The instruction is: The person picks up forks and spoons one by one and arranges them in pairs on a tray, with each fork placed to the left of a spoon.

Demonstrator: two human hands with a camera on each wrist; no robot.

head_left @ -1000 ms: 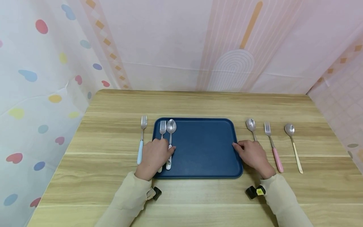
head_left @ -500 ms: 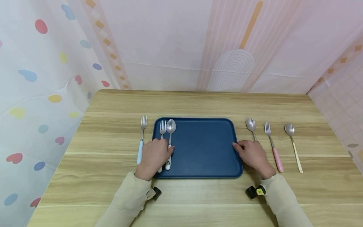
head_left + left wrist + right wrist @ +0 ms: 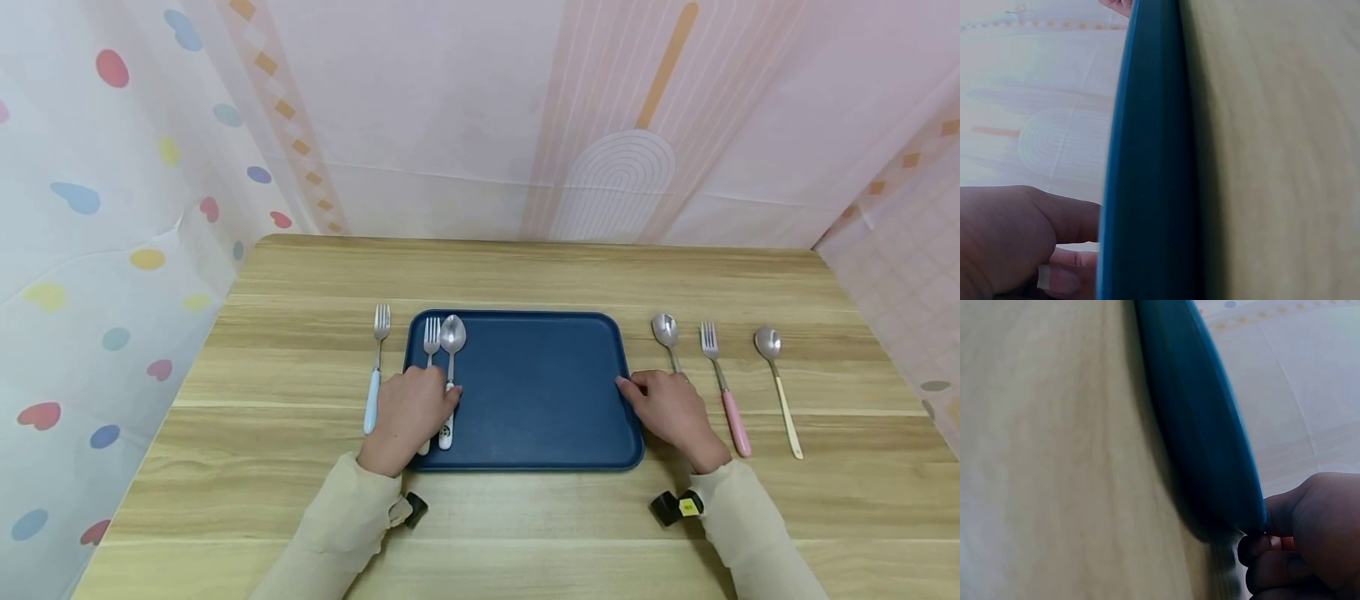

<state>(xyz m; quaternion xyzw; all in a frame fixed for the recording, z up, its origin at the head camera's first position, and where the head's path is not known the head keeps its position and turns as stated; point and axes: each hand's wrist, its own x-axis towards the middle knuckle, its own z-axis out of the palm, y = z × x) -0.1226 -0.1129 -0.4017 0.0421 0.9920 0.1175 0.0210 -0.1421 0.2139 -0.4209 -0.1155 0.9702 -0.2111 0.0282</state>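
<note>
A dark blue tray lies on the wooden table, holding a fork and a spoon with a white, printed handle along its left side. My left hand bends over both handles, its thumb on the right side of the spoon's handle. The left wrist view has the tray's front wall partly covering those fingers, so their hold on the spoon is mostly hidden. At the opposite end, my right hand pinches the tray's right rim; the right wrist view shows its thumb and curled fingers at the tray corner.
Left of the tray lies a light-blue-handled fork. To the right are a spoon partly under my right hand, a pink-handled fork and a cream-handled spoon. A patterned curtain hangs behind the table.
My left thumb and the spoon on the tray have shifted very slightly left. The right hand keeps its place on the rim, and the tray stays put.
</note>
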